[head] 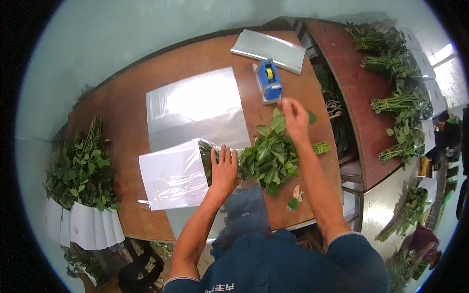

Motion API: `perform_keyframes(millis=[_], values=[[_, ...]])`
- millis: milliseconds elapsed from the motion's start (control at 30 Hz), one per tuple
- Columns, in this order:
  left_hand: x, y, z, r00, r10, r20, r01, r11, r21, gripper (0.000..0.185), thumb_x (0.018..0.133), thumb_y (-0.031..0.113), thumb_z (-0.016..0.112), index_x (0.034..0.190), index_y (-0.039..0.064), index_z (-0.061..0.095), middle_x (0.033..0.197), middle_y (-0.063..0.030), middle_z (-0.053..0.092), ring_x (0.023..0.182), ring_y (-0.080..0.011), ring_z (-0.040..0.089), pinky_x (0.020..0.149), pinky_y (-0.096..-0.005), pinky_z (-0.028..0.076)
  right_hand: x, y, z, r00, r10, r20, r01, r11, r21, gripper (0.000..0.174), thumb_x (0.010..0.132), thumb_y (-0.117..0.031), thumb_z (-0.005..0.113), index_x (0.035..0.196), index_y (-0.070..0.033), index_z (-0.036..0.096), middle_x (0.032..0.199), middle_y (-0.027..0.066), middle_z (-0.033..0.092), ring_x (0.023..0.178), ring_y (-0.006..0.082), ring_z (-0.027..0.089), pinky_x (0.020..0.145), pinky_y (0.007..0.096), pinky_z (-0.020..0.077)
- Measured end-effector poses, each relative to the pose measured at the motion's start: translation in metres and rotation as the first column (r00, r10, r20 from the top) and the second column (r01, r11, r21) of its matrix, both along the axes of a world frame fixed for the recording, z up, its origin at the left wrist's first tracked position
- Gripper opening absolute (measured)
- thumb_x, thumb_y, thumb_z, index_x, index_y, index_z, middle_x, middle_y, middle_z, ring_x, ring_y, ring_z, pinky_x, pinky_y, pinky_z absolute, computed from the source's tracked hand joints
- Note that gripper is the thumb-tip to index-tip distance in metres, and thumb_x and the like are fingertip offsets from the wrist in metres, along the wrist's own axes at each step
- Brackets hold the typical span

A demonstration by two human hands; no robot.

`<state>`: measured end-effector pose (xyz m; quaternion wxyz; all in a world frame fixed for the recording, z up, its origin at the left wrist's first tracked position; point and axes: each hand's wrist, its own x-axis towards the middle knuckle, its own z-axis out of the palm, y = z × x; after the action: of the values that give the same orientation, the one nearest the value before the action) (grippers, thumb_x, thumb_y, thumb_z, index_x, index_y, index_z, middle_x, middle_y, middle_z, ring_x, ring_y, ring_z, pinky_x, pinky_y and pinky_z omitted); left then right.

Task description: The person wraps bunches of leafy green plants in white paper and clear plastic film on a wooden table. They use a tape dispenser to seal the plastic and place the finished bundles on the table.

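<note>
On the wooden table lies a leafy bunch of cut stems (269,161), its stem ends banded at the right. White paper and clear plastic film form a wrap (172,175) around its left end. My left hand (224,167) rests flat on the film at the wrap's edge, fingers spread. Above the leaves, my right hand (295,117) has its thumb and fingertips close together, just below the front of a blue tape dispenser (269,80). Whether a strip of tape is between those fingertips cannot be made out. A clear film sheet (194,106) lies flat beyond the wrap.
A stack of folded clear film (269,49) lies at the table's far right. Paper-wrapped bunches (84,172) stand on the left side. Several more bunches (397,102) line the red-brown side table (351,73). A loose leaf (293,203) lies near the front edge.
</note>
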<state>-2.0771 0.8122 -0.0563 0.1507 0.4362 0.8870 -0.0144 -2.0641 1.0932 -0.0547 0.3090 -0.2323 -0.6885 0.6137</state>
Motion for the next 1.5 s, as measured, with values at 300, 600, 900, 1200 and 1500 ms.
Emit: perform_keyframes(millis=[300, 600, 900, 1200, 1500], values=[[-0.029, -0.005, 0.033, 0.879, 0.013, 0.477, -0.213, 0.905, 0.368, 0.094, 0.072, 0.030, 0.091, 0.151, 0.004, 0.046, 0.152, -0.0244, 0.049, 0.151, -0.0407, 0.032, 0.125, -0.0533, 0.023, -0.065, 0.060, -0.018, 0.998, -0.014, 0.067, 0.019, 0.997, -0.075, 0.034, 0.090, -0.013, 0.080, 0.114, 0.004, 0.063, 0.092, 0.0107, 0.074, 0.086, 0.0141, 0.070, 0.075, 0.0263, 0.0536], [-0.089, 0.083, 0.037, 0.285, -0.061, 0.957, -0.818, 0.505, 0.275, 0.042, 0.097, 0.017, 0.073, 0.130, -0.005, 0.063, 0.118, -0.0153, 0.072, 0.109, -0.0202, 0.069, 0.093, -0.0328, 0.055, 0.125, -0.048, 0.018, 0.965, -0.171, 0.201, 0.256, 0.785, -0.565, 0.027, 0.094, -0.009, 0.077, 0.111, -0.002, 0.057, 0.094, 0.0115, 0.073, 0.087, 0.0162, 0.071, 0.077, 0.0288, 0.0574], [-0.124, 0.222, -0.019, 0.462, 0.131, 0.877, -0.776, 0.538, 0.328, 0.030, 0.090, 0.025, 0.078, 0.101, -0.003, 0.077, 0.088, -0.0092, 0.076, 0.081, -0.0146, 0.071, 0.072, -0.0302, 0.057, 0.129, -0.043, 0.000, 0.975, -0.102, 0.198, 0.207, 0.741, -0.638, 0.024, 0.097, -0.010, 0.073, 0.111, -0.002, 0.056, 0.091, 0.0096, 0.071, 0.076, 0.0155, 0.069, 0.068, 0.0282, 0.0573], [-0.149, 0.160, -0.063, 0.682, 0.247, 0.689, -0.633, 0.671, 0.386, 0.021, 0.087, 0.017, 0.078, 0.088, -0.004, 0.079, 0.077, -0.0098, 0.076, 0.071, -0.0174, 0.071, 0.068, -0.0316, 0.056, 0.090, -0.034, 0.037, 0.998, 0.058, 0.027, -0.033, 0.827, -0.561, 0.024, 0.096, -0.011, 0.074, 0.111, -0.002, 0.058, 0.091, 0.0095, 0.071, 0.076, 0.0124, 0.068, 0.068, 0.0257, 0.0556], [-0.137, 0.063, -0.058, 0.829, 0.325, 0.454, -0.218, 0.937, -0.273, 0.030, 0.085, 0.034, 0.072, 0.087, 0.004, 0.080, 0.084, -0.0149, 0.076, 0.077, -0.0266, 0.073, 0.075, -0.0393, 0.058, -0.008, -0.069, 0.052, 0.856, 0.505, 0.113, -0.347, 0.722, -0.599, 0.024, 0.095, -0.009, 0.075, 0.111, 0.000, 0.059, 0.084, 0.0053, 0.068, 0.074, 0.0101, 0.067, 0.065, 0.0234, 0.0548]])
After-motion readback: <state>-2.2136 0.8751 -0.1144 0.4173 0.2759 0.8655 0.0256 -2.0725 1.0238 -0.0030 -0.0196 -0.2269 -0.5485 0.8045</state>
